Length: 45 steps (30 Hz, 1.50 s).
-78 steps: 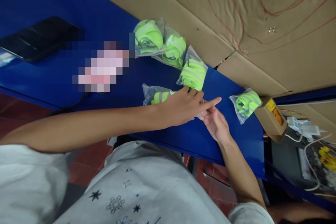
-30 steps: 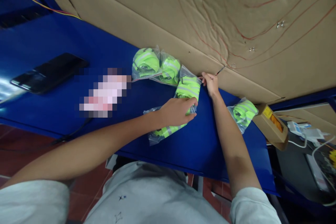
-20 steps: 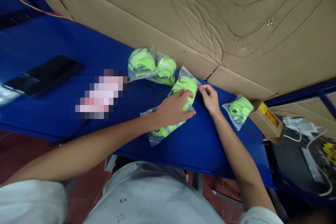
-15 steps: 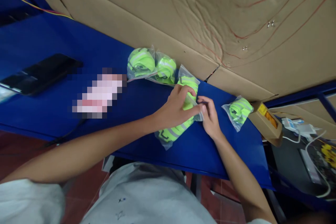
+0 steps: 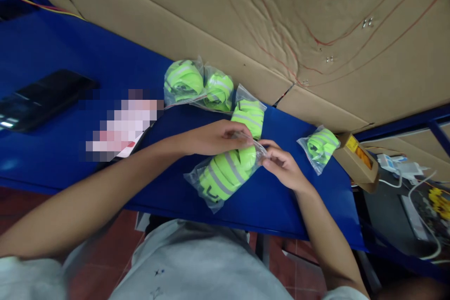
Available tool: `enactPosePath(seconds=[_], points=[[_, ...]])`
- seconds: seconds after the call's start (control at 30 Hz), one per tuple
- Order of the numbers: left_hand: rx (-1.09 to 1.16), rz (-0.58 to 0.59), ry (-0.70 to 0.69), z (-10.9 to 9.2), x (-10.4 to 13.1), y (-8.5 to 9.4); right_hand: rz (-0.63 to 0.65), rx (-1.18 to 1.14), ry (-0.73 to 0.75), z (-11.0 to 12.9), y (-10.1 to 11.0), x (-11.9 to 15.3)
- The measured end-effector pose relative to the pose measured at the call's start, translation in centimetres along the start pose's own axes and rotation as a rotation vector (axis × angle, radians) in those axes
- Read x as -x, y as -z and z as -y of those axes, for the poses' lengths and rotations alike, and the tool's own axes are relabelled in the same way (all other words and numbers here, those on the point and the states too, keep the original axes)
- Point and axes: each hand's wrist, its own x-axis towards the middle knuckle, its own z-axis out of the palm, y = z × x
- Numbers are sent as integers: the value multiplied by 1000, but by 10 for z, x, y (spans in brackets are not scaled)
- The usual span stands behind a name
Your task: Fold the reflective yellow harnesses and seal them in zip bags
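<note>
A clear plastic bag [image 5: 225,178] with a rolled neon-yellow reflective vest inside lies near the front of the blue table. My left hand [image 5: 228,136] pinches the upper edge of this bag's mouth, its fingers closed on the film. At the mouth's right corner, my right hand [image 5: 281,164] grips the same bag between thumb and fingers. Just behind my hands lies another bagged neon bundle [image 5: 249,117], partly hidden by my left hand. Two more bagged bundles, one on the left [image 5: 183,79] and one beside it [image 5: 218,90], rest against the cardboard wall.
One bagged bundle [image 5: 321,146] lies to the right, touching a brown cardboard box [image 5: 356,161]. A black phone-like device [image 5: 45,98] and a blurred-out pink and white item [image 5: 123,126] lie at left. The cardboard wall [image 5: 176,18] bounds the table's back. White cables [image 5: 427,225] hang at far right.
My left hand has moved back and left from across the bag to its mouth edge. The bag shows more fully and sits slightly left; my right hand has come slightly lower.
</note>
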Motion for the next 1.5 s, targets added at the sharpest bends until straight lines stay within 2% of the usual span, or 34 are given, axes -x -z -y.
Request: enactPosePath(seconds=[0.03, 0.1, 0.27, 0.4, 0.47, 0.53, 0.67, 0.83, 0.97, 1.13, 1.27, 1.43, 1.5], points=[[45, 48, 15, 4, 0, 3, 19, 14, -21, 0, 1, 0], [124, 60, 37, 12, 0, 9, 39, 28, -65, 0, 2, -1], [348, -142, 128, 21, -3, 10, -18, 24, -200, -8, 0, -3], [512, -306, 173, 23, -5, 2, -162, -29, -182, -12, -6, -5], [605, -349, 211, 25, -6, -5, -243, -89, -160, -11, -8, -5], [681, -340, 278, 28, -7, -11, -289, -148, -162, -9, -7, -4], [700, -318, 364, 33, -8, -16, -248, -211, -231, -8, 4, -1], [638, -418, 261, 31, -6, -13, -146, -267, -423, -14, 18, -2], [563, -422, 214, 29, -6, -15, -95, -332, -512, -15, 20, -2], [730, -402, 225, 33, -9, -21, -48, -377, -548, -8, 22, -1], [738, -357, 226, 34, -8, -25, -69, -292, -507, -2, 22, 0], [628, -224, 337, 33, -5, -31, -28, -198, -425, 5, 21, 5], [626, -249, 319, 33, -4, -33, -3, -159, -407, 7, 20, 7]])
